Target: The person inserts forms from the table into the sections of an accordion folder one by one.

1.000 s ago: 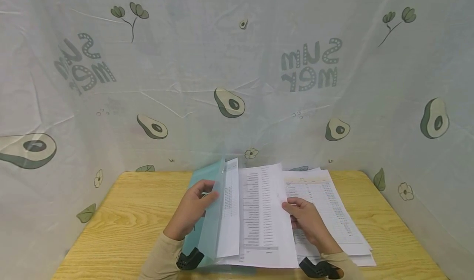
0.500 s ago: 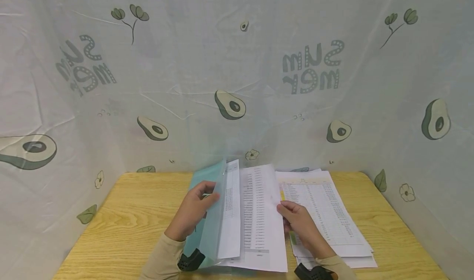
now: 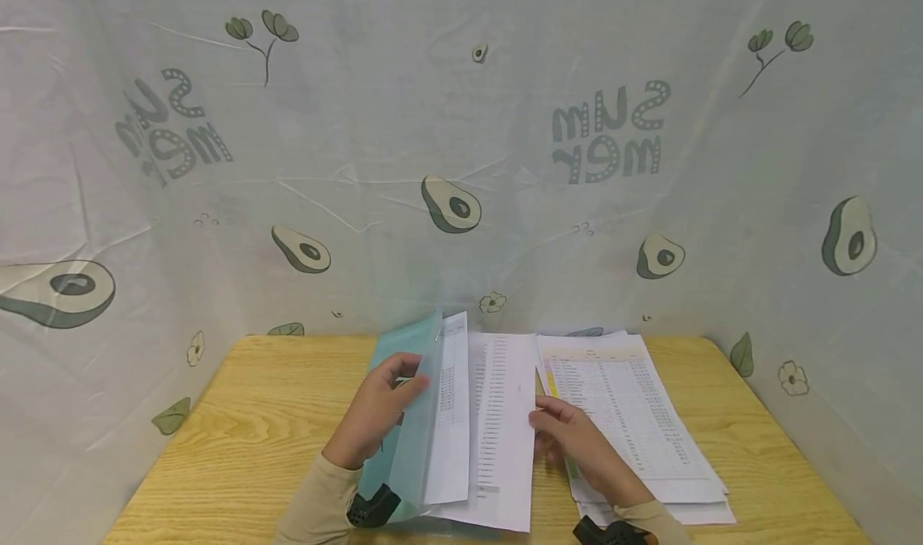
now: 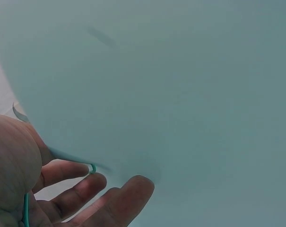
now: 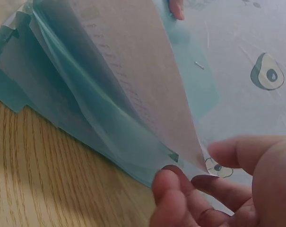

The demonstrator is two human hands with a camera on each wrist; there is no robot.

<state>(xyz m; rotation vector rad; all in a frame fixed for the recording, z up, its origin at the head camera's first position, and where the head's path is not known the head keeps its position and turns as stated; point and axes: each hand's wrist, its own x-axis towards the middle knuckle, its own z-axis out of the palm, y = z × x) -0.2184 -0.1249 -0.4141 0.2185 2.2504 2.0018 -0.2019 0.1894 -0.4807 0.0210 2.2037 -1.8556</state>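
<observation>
A teal translucent folder (image 3: 414, 441) stands partly opened at the table's middle. My left hand (image 3: 378, 409) holds its raised cover near the edge; in the left wrist view that cover (image 4: 180, 94) fills most of the picture, with the fingers (image 4: 133, 194) at lower left. Inside the folder sits a narrow-showing printed sheet (image 3: 453, 425). Beside it, another printed sheet (image 3: 508, 449) extends out to the right. My right hand (image 3: 580, 445) pinches this second sheet's right edge, and the right wrist view has thumb and forefinger at the paper's edge (image 5: 192, 127).
To the right, a loose stack of printed papers (image 3: 627, 409) lies on the wooden table (image 3: 267, 417), with coloured strips along its left side. Behind the table hangs a pale curtain (image 3: 346, 128) printed with avocados.
My right hand has moved left, carrying the sheet's right edge toward the folder and uncovering more of the paper stack. The left hand has stayed nearly still on the cover.
</observation>
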